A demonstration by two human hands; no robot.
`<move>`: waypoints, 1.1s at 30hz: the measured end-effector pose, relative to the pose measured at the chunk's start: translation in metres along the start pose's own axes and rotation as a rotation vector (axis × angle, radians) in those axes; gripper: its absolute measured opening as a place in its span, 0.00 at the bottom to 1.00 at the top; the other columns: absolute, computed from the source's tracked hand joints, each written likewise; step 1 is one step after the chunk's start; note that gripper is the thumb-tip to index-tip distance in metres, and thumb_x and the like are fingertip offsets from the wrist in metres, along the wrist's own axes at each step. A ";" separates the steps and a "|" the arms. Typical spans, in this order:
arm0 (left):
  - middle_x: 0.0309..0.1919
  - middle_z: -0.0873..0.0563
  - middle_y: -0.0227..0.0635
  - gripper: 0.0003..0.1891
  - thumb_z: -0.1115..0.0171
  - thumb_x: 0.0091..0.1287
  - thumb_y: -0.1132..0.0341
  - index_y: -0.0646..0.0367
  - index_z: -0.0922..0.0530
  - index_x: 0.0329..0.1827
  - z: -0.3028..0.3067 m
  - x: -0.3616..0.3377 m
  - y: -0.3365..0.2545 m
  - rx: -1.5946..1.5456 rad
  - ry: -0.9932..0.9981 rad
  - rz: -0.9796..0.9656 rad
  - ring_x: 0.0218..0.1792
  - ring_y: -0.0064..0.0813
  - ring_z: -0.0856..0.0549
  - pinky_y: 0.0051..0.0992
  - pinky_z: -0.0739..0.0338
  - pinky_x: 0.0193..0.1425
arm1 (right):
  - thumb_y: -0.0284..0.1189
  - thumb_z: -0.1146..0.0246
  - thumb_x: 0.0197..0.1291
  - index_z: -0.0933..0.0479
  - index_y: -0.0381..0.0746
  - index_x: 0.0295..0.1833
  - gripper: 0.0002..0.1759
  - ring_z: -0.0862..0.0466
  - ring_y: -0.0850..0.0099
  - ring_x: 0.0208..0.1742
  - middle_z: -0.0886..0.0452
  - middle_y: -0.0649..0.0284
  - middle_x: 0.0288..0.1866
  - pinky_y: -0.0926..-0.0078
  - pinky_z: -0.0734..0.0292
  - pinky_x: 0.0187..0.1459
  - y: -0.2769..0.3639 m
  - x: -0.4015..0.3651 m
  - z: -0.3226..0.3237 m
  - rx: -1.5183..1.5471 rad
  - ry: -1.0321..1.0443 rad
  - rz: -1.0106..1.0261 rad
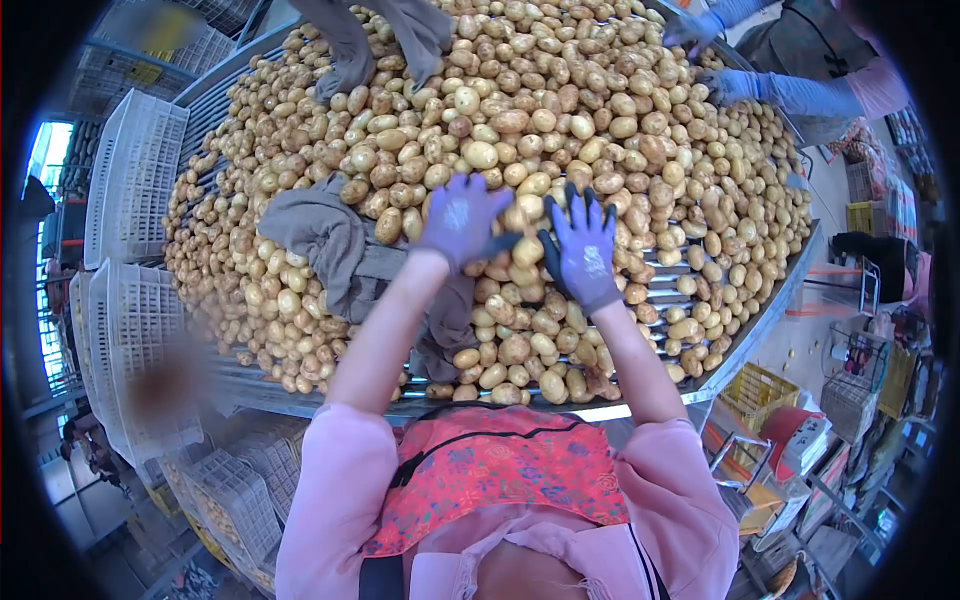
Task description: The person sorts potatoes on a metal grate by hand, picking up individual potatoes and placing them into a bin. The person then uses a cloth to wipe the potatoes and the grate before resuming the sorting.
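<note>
Both my hands wear purple gloves with dark fingertips and rest on a broad heap of potatoes [515, 122]. My left hand [462, 220] lies over the middle of the heap, its fingers apart. Just to its right, my right hand [582, 248] has its fingers spread over the potatoes. A pale potato [526, 251] sits between the two hands, near my thumbs. Beside my left forearm a crumpled grey cloth [318, 235] lies across the heap and reaches under that arm. The potatoes beneath my palms are hidden.
The potatoes lie on a metal roller table [668, 283] with a raised side rim. Another person's gloved hand [735, 87] touches the heap at the upper right. A second grey cloth [345, 45] lies at the back. White crates [135, 180] stand left; a yellow crate [757, 392] stands right.
</note>
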State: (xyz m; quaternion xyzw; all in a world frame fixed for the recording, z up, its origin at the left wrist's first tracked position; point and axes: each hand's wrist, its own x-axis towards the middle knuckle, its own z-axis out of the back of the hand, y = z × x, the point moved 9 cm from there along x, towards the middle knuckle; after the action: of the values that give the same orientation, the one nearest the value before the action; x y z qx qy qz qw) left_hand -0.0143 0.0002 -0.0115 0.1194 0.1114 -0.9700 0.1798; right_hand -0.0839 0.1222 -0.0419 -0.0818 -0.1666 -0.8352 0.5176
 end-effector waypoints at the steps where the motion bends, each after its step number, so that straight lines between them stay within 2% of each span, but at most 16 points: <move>1: 0.56 0.26 0.46 0.32 0.37 0.55 0.39 0.46 0.24 0.61 -0.017 -0.013 -0.007 0.027 -0.033 -0.018 0.61 0.51 0.31 0.49 0.34 0.62 | 0.42 0.44 0.63 0.28 0.46 0.63 0.24 0.34 0.47 0.68 0.32 0.55 0.69 0.40 0.45 0.67 -0.014 -0.004 -0.003 0.192 -0.057 -0.052; 2: 0.59 0.28 0.49 0.32 0.36 0.55 0.41 0.47 0.24 0.60 -0.025 -0.030 -0.014 0.027 -0.232 -0.086 0.62 0.53 0.31 0.50 0.36 0.63 | 0.43 0.45 0.64 0.28 0.46 0.64 0.25 0.33 0.48 0.67 0.31 0.56 0.68 0.39 0.46 0.67 -0.036 -0.012 -0.024 0.122 -0.011 -0.087; 7: 0.58 0.27 0.46 0.28 0.37 0.56 0.43 0.52 0.23 0.54 -0.051 -0.085 -0.045 -0.087 -0.179 -0.186 0.65 0.53 0.33 0.52 0.38 0.65 | 0.46 0.48 0.67 0.31 0.46 0.67 0.27 0.27 0.56 0.64 0.29 0.57 0.67 0.37 0.44 0.65 -0.149 -0.015 -0.029 -0.447 0.143 -0.086; 9: 0.61 0.28 0.44 0.27 0.38 0.58 0.44 0.53 0.23 0.54 -0.077 -0.111 -0.050 -0.146 -0.172 -0.169 0.67 0.52 0.35 0.53 0.39 0.66 | 0.45 0.49 0.67 0.30 0.47 0.67 0.25 0.25 0.58 0.62 0.26 0.54 0.62 0.34 0.43 0.63 -0.202 0.002 -0.024 -0.459 0.048 -0.143; 10: 0.63 0.29 0.44 0.27 0.37 0.58 0.45 0.54 0.22 0.53 -0.083 -0.122 -0.052 -0.146 -0.208 -0.208 0.67 0.52 0.35 0.52 0.39 0.66 | 0.41 0.49 0.66 0.29 0.47 0.65 0.23 0.24 0.57 0.60 0.24 0.52 0.59 0.37 0.38 0.61 -0.205 0.023 -0.015 -0.445 0.221 -0.308; 11: 0.64 0.30 0.44 0.26 0.36 0.58 0.46 0.56 0.21 0.52 -0.085 -0.128 -0.053 -0.140 -0.250 -0.247 0.68 0.52 0.36 0.51 0.39 0.67 | 0.38 0.48 0.65 0.27 0.46 0.63 0.21 0.23 0.57 0.57 0.23 0.50 0.55 0.41 0.34 0.59 -0.198 0.048 0.003 -0.427 0.387 -0.473; 15: 0.65 0.30 0.43 0.28 0.36 0.57 0.49 0.55 0.25 0.58 -0.091 -0.126 -0.059 -0.150 -0.227 -0.219 0.69 0.47 0.36 0.51 0.39 0.67 | 0.29 0.45 0.57 0.21 0.43 0.46 0.13 0.18 0.54 0.42 0.19 0.53 0.41 0.59 0.23 0.43 -0.024 0.145 0.020 0.031 -0.111 0.298; 17: 0.61 0.28 0.41 0.28 0.37 0.56 0.52 0.52 0.26 0.60 -0.093 -0.126 -0.061 -0.113 -0.238 -0.230 0.68 0.44 0.34 0.51 0.38 0.66 | 0.29 0.45 0.57 0.19 0.42 0.42 0.11 0.18 0.56 0.43 0.18 0.54 0.40 0.57 0.22 0.43 0.058 0.166 -0.031 0.237 0.083 0.483; 19: 0.60 0.27 0.40 0.26 0.38 0.57 0.55 0.51 0.26 0.60 -0.088 -0.132 -0.061 -0.143 -0.170 -0.279 0.67 0.43 0.34 0.51 0.38 0.66 | 0.29 0.45 0.59 0.17 0.41 0.41 0.12 0.17 0.59 0.45 0.16 0.56 0.42 0.58 0.22 0.45 0.079 0.174 -0.130 -0.135 0.406 0.319; 20: 0.59 0.27 0.38 0.25 0.40 0.57 0.57 0.50 0.26 0.60 -0.089 -0.138 -0.059 -0.107 -0.222 -0.271 0.67 0.42 0.33 0.52 0.39 0.67 | 0.31 0.45 0.60 0.16 0.43 0.42 0.12 0.17 0.63 0.45 0.15 0.60 0.43 0.59 0.22 0.45 0.096 0.173 -0.120 -0.319 0.372 0.266; 21: 0.61 0.27 0.38 0.25 0.41 0.59 0.56 0.50 0.26 0.61 -0.090 -0.143 -0.058 -0.075 -0.253 -0.288 0.66 0.44 0.32 0.52 0.39 0.68 | 0.32 0.43 0.59 0.15 0.46 0.45 0.13 0.16 0.65 0.46 0.15 0.64 0.45 0.59 0.23 0.43 0.110 0.173 -0.127 -0.481 0.587 0.293; 22: 0.63 0.28 0.40 0.25 0.42 0.61 0.55 0.50 0.27 0.62 -0.082 -0.146 -0.053 -0.112 -0.251 -0.262 0.67 0.45 0.32 0.52 0.40 0.68 | 0.33 0.43 0.59 0.15 0.48 0.46 0.14 0.16 0.65 0.50 0.15 0.64 0.47 0.57 0.23 0.44 0.114 0.175 -0.126 -0.505 0.731 0.224; 24: 0.64 0.29 0.41 0.26 0.43 0.63 0.54 0.50 0.28 0.64 -0.074 -0.156 -0.048 -0.143 -0.243 -0.232 0.67 0.46 0.32 0.51 0.40 0.69 | 0.34 0.47 0.60 0.17 0.39 0.47 0.17 0.16 0.56 0.51 0.17 0.52 0.50 0.57 0.21 0.52 0.092 0.194 -0.119 -0.200 0.594 -0.008; 26: 0.67 0.31 0.44 0.28 0.44 0.65 0.49 0.51 0.30 0.66 -0.082 -0.159 -0.040 -0.194 -0.155 -0.176 0.68 0.49 0.34 0.48 0.39 0.69 | 0.41 0.48 0.62 0.20 0.43 0.56 0.23 0.22 0.57 0.61 0.26 0.53 0.64 0.61 0.25 0.59 0.065 0.197 -0.118 -0.136 0.761 -0.035; 31: 0.66 0.31 0.49 0.31 0.44 0.66 0.45 0.53 0.32 0.67 -0.079 -0.170 -0.025 -0.244 -0.209 -0.138 0.66 0.52 0.32 0.44 0.36 0.68 | 0.39 0.48 0.63 0.29 0.39 0.62 0.25 0.24 0.54 0.62 0.26 0.50 0.63 0.58 0.29 0.62 0.029 0.154 -0.129 -0.143 0.883 0.103; 33: 0.65 0.30 0.49 0.31 0.44 0.65 0.46 0.54 0.32 0.67 -0.081 -0.172 -0.026 -0.218 -0.146 -0.144 0.65 0.53 0.31 0.44 0.36 0.68 | 0.36 0.47 0.61 0.31 0.42 0.61 0.23 0.20 0.49 0.52 0.23 0.46 0.54 0.55 0.26 0.57 0.011 0.120 -0.119 -0.027 0.549 0.205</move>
State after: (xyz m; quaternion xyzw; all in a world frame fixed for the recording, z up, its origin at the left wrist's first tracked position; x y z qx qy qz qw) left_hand 0.1477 0.1000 -0.0374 0.0200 0.2112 -0.9686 0.1295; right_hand -0.1245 -0.0263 -0.1138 0.1242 -0.0001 -0.7714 0.6241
